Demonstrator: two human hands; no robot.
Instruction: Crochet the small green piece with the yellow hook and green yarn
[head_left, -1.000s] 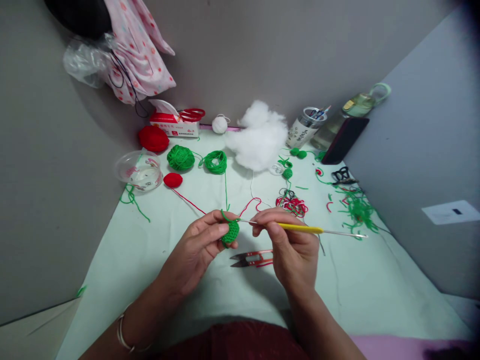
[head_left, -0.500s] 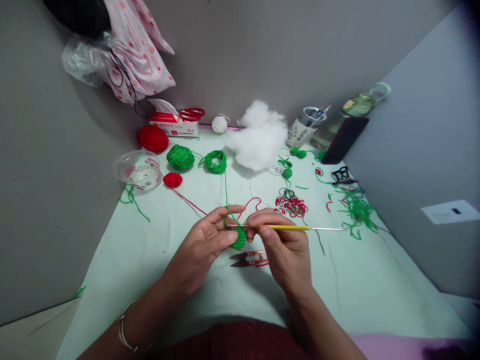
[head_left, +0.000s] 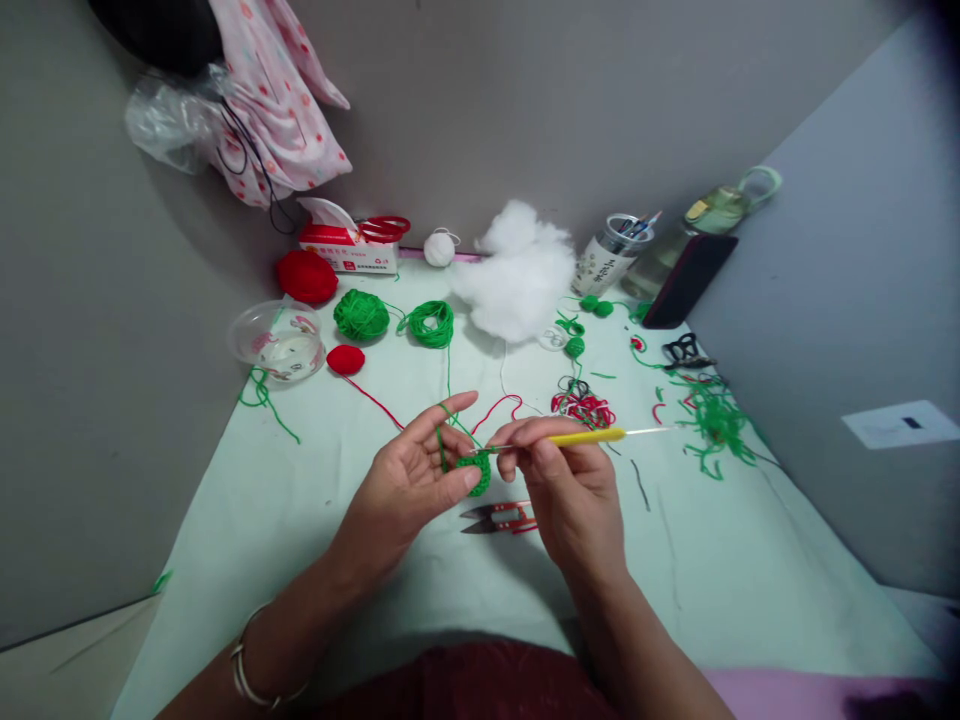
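Observation:
Between thumb and fingers, my left hand point(head_left: 409, 470) pinches a small green crochet piece point(head_left: 477, 476). Green yarn runs over its raised index finger and back to a green yarn coil point(head_left: 431, 324). My right hand point(head_left: 570, 480) grips a crochet hook point(head_left: 585, 438) by its yellow handle, and the metal tip meets the top of the crochet piece. Below the hands, partly behind my right hand, lie thread snips point(head_left: 496, 516) with orange-red handles. A red yarn strand passes behind my left hand from a small red ball point(head_left: 346, 360).
White stuffing point(head_left: 517, 275) sits at the back centre. To the left stand a clear plastic tub point(head_left: 279, 342), a green yarn ball point(head_left: 361, 314) and a tissue box point(head_left: 349, 252). Rightward are tangled red yarn point(head_left: 583, 408), green scraps point(head_left: 718, 420), a phone point(head_left: 691, 282) and a bottle point(head_left: 679, 240).
The hook's rear end has swung up and slightly left, and its tip has drawn back right across the crochet piece. My left index finger has shifted up and left with the yarn.

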